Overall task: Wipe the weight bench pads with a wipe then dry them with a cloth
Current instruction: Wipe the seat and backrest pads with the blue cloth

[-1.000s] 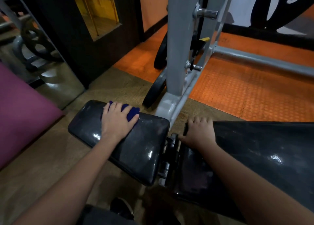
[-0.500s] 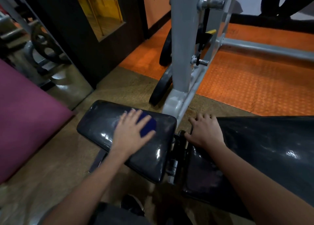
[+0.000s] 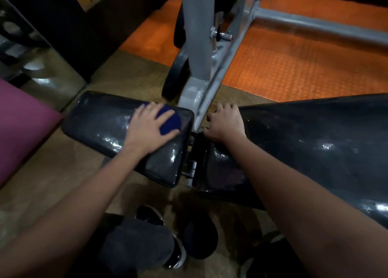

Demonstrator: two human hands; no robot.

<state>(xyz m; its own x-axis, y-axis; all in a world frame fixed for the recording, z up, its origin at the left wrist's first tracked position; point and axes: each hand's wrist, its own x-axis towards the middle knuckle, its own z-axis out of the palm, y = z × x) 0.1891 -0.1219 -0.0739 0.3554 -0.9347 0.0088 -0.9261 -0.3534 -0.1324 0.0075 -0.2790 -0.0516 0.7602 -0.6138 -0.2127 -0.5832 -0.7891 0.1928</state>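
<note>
Left hand (image 3: 150,128), fingers spread flat, pressed blue cloth (image 3: 170,121) onto seat pad (image 3: 100,118); pad's unwiped length lay leftward of hand; right hand (image 3: 224,123), fingers curled, gripped back pad (image 3: 315,139) edge.

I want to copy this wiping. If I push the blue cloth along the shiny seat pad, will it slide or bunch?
The blue cloth looks soft and bunched, probably floppy. The seat pad is glossy, so it likely slides easily under the flat left hand.

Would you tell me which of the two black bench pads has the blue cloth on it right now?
The smaller seat pad on the left: the left hand presses the blue cloth flat onto it. The longer back pad carries only the right hand.
</note>
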